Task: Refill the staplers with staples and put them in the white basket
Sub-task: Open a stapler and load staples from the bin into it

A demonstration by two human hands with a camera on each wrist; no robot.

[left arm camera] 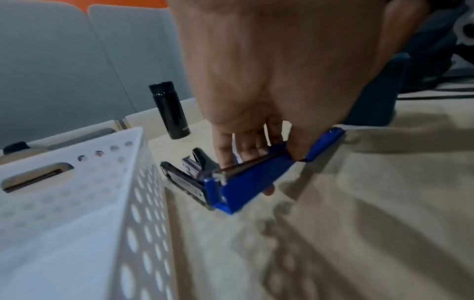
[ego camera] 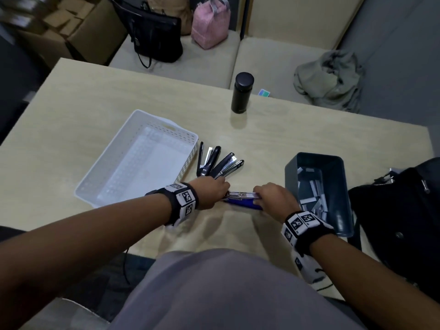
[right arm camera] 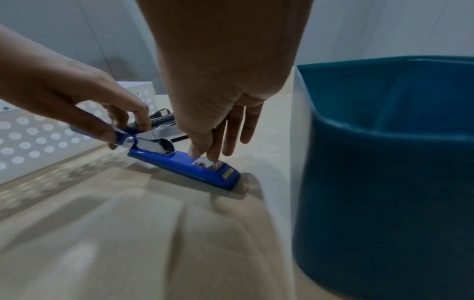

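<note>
A blue stapler (ego camera: 245, 203) lies open on the table between my hands, its silver magazine (ego camera: 241, 194) lifted off the blue base. My left hand (ego camera: 215, 189) pinches the hinge end with its cover folded back (left arm camera: 256, 180). My right hand (ego camera: 271, 196) reaches down with thumb and forefinger to pinch the front end (right arm camera: 205, 159) just above the base (right arm camera: 184, 165). The white perforated basket (ego camera: 112, 177) stands to the left with nothing in it. Black staplers (ego camera: 219, 163) lie fanned out beside it.
A dark blue bin (ego camera: 338, 177) holding several staple strips (ego camera: 314, 194) stands right of my right hand. A black bottle (ego camera: 242, 92) stands further back. A black bag (ego camera: 400, 225) sits at the right table edge. Seats with bags lie beyond the table.
</note>
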